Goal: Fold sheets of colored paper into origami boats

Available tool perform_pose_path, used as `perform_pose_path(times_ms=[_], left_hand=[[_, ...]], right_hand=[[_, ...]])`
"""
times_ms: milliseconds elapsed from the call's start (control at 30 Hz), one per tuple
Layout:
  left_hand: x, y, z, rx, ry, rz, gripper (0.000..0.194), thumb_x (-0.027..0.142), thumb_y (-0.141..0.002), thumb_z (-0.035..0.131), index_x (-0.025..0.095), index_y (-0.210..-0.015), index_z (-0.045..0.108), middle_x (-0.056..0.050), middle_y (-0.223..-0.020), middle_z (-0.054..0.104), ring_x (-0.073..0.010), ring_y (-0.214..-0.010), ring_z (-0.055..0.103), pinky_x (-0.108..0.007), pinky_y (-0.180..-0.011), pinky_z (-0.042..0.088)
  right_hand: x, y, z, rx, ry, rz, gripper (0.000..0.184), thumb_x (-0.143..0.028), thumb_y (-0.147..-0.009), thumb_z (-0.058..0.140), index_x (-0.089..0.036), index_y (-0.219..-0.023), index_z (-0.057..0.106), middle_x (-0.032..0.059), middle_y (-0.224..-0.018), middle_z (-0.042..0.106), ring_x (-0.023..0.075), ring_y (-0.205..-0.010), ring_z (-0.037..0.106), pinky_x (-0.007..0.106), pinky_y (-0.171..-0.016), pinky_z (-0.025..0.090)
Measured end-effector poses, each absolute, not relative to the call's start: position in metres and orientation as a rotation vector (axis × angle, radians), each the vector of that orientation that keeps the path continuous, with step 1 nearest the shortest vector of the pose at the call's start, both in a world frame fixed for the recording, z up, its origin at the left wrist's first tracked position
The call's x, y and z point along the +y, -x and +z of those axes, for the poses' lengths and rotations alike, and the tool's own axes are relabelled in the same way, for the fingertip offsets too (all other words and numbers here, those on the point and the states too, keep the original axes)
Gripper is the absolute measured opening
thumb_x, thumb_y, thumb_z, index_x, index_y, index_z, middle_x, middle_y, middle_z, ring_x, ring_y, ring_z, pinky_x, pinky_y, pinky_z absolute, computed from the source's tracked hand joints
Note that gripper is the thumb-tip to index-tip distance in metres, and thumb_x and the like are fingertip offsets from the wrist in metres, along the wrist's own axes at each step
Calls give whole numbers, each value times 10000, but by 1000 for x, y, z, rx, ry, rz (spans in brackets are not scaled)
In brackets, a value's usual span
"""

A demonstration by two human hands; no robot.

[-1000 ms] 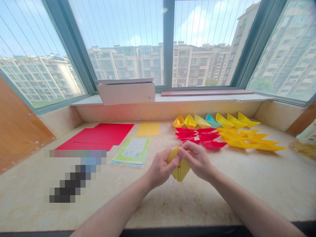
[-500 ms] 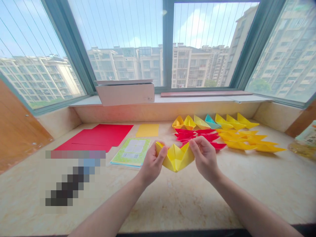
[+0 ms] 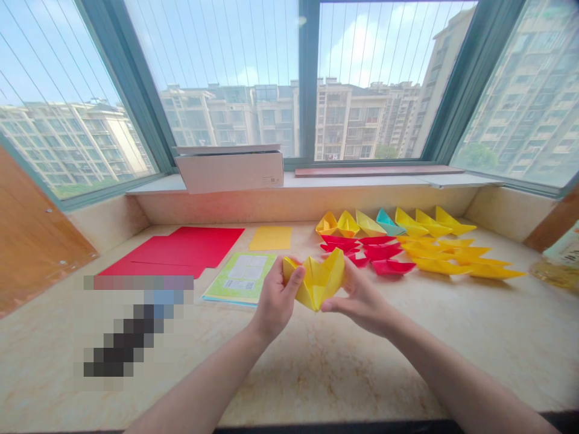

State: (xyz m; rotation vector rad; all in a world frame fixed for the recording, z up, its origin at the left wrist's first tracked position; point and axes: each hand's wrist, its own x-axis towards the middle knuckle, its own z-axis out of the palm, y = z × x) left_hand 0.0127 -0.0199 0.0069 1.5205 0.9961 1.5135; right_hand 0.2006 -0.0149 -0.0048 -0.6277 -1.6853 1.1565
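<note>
Left hand (image 3: 275, 298) and right hand (image 3: 362, 298) fingers pinching yellow boat (image 3: 323, 278), centre; folded boats (image 3: 392, 267) right, red sheets (image 3: 181, 252) unfolded left

The beige marbled stone counter (image 3: 330, 374) offers open surface across its near strip, below both forearms, and at right, short of the clear plastic container with yellowish contents (image 3: 558, 265). Rows of folded yellow, red and teal paper boats (image 3: 391, 268) obstruct the far right. At far left, flat red paper sheets (image 3: 181, 250) and a green-covered booklet (image 3: 239, 274) present low obstacles; a bare gap separates booklet and boats. A pixelated dark area covers the near left; clearance there cannot be confirmed.
</note>
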Motion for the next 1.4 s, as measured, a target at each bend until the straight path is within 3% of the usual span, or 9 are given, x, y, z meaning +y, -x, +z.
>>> perform_pose_path(times_ms=[133, 300, 500, 600, 667, 833, 1133, 1233, 1400], left_hand=[[-21, -14, 8, 1018, -1424, 1545, 341, 518, -858, 646, 191, -892, 554, 32, -735, 562, -103, -631, 530, -191, -569, 429], [-17, -18, 1, 865, -1215, 1618, 339, 488, -839, 689, 195, -921, 540, 16, -783, 622, -118, -702, 618, -203, -632, 473], [-22, -24, 0, 593, -1097, 1605, 367, 466, -833, 705, 230, -1058, 536, -85, -1176, 676, -217, -1014, 687, -313, -814, 543], [-27, -25, 4, 524, -1158, 1505, 538, 431, -750, 792, 244, -1196, 556, -113, -1286, 637, -251, -1137, 640, -357, -910, 530], [-29, -25, 4, 536, -1227, 1393, 595, 402, -697, 836, 237, -1217, 598, -107, -1241, 669, -267, -1150, 632, -383, -953, 513], [-28, -25, -3, 636, -1300, 1290, 404, 386, -682, 842, 197, -1023, 737, -84, -1022, 756, -267, -1002, 688, -407, -927, 526], [-30, -27, -8, 555, -1290, 1395, 313, 287, -736, 811, 255, -1042, 757, -52, -1066, 759, -250, -991, 692, -409, -946, 526], [-30, -25, -10, 589, -1322, 1422, 304, 302, -744, 803, 249, -1040, 757, -58, -1072, 760, -266, -1006, 691, -423, -942, 531], [-32, -17, -1, 678, -1443, 1436, 268, 312, -723, 815, 239, -976, 764, -52, -959, 784, -261, -896, 721, -405, -842, 577]], right_hand=[[-14, -196, -7, -1552, 599, 1186, 606, -303, -689, 873, -300, -1196, 540, 47, -1115, 669, 269, -1059, 647, 437, -942, 534], [-14, -189, -9, -1367, 549, 1157, 539, -300, -701, 866, -302, -1137, 548, 37, -1119, 690, 252, -1043, 675, 416, -904, 574], [-18, -186, -1, -1264, 533, 1030, 473, -353, -733, 837, -287, -1103, 549, 50, -1160, 707, 245, -1059, 694, 403, -872, 608], [-20, -187, -1, -1234, 534, 921, 498, -371, -726, 839, -293, -1105, 525, 51, -1127, 714, 253, -1030, 707, 418, -851, 618], [-21, -187, -1, -1226, 544, 860, 526, -387, -718, 843, -301, -1113, 506, 56, -1113, 714, 269, -1036, 705, 441, -849, 620], [-24, -188, -2, -1279, 552, 831, 472, -397, -740, 824, -293, -1104, 542, 59, -1040, 737, 290, -1021, 712, 475, -850, 619], [-26, -185, -5, -1218, 583, 811, 474, -417, -747, 816, -282, -1144, 593, 58, -952, 756, 294, -934, 735, 482, -813, 622], [-27, -186, -5, -1246, 570, 865, 387, -397, -766, 804, -274, -1088, 627, 68, -985, 757, 299, -962, 727, 488, -822, 614], [-27, -187, -5, -1305, 528, 934, 332, -379, -777, 793, -293, -1037, 604, 51, -1026, 752, 291, -995, 715, 483, -816, 610]])
